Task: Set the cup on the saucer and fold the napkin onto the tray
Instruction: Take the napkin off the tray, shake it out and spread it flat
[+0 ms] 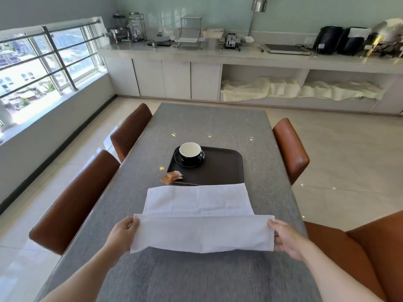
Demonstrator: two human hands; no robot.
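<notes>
A black cup (190, 151) with a white inside stands on a black saucer (197, 163) at the far left corner of a dark tray (222, 168). A white napkin (200, 216) lies on the grey table just in front of the tray, its far edge overlapping the tray's near rim. The napkin's near part is lifted and folded over. My left hand (123, 233) grips its left corner. My right hand (287, 238) grips its right corner.
Brown sugar packets (172, 177) and a thin spoon or stirrer (187, 183) lie at the tray's near left corner. Brown leather chairs (72, 203) (291, 149) flank the grey table (196, 275). A long counter (239, 55) with appliances runs along the far wall.
</notes>
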